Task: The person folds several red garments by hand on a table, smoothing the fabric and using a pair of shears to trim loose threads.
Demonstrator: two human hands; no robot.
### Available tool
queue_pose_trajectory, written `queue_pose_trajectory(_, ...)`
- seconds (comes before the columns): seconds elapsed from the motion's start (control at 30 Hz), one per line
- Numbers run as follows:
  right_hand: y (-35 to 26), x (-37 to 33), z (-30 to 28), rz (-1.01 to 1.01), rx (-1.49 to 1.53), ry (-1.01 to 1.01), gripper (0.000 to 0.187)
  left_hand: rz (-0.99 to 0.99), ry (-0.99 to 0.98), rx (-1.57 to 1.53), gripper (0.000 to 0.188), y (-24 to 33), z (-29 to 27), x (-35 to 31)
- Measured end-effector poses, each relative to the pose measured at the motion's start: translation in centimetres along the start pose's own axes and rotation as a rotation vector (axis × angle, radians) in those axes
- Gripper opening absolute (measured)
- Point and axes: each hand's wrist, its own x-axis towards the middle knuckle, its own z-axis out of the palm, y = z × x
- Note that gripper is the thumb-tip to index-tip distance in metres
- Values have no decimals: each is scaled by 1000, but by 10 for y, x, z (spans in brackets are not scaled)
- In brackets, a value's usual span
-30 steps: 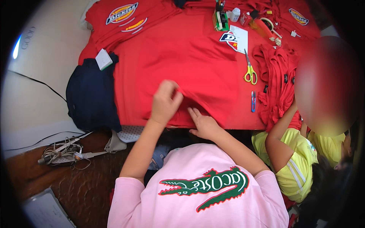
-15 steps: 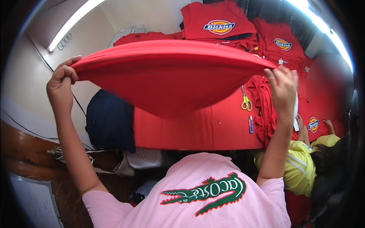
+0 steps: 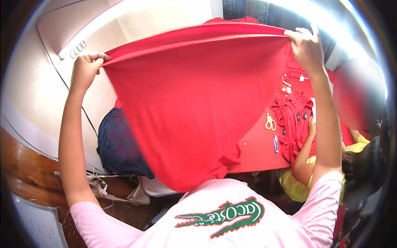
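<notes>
A large red garment, seemingly a shirt (image 3: 198, 91), is stretched wide between my raised hands and hangs down toward my chest. My left hand (image 3: 87, 71) pinches its upper left corner, thumb against fingers. At the upper right corner, my right hand (image 3: 307, 49) grips the edge between thumb and fingers. The cloth covers most of the red tabletop (image 3: 260, 155). To the right of the hanging cloth lie yellow-handled scissors (image 3: 270, 120) and small blue thread snips (image 3: 276, 144).
Crumpled red garments (image 3: 291, 124) are piled at the table's right. Dark navy cloth (image 3: 118, 142) bulges at the left edge, above a white perforated stool (image 3: 155, 187). A co-worker in a yellow top (image 3: 291, 184) sits close on the right, one arm on the table.
The red garment has been lifted and now hangs down toward me instead of billowing forward. My right hand has risen; the left has shifted slightly right. The co-worker's arm has moved.
</notes>
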Motion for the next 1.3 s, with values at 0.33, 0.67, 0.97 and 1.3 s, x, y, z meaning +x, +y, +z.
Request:
queue_pose_trajectory(0.33, 28, -34, -94, 87, -52, 391, 30, 48, 783, -147, 32, 21, -30, -105)
queue_pose_trajectory(0.67, -148, -328, -108, 180, 325, -407, 6, -366, 485, -798, 20, -34, 223, -402)
queue_pose_trajectory(0.97, -228, -541, -115, 95, 731, -998, 38, -755, 52, -721, 24, -84, 334, -588)
queue_pose_trajectory(1.3, -216, -528, -97, 991, 1317, -857, 19, -920, -165, -818, 38, -116, 339, -566)
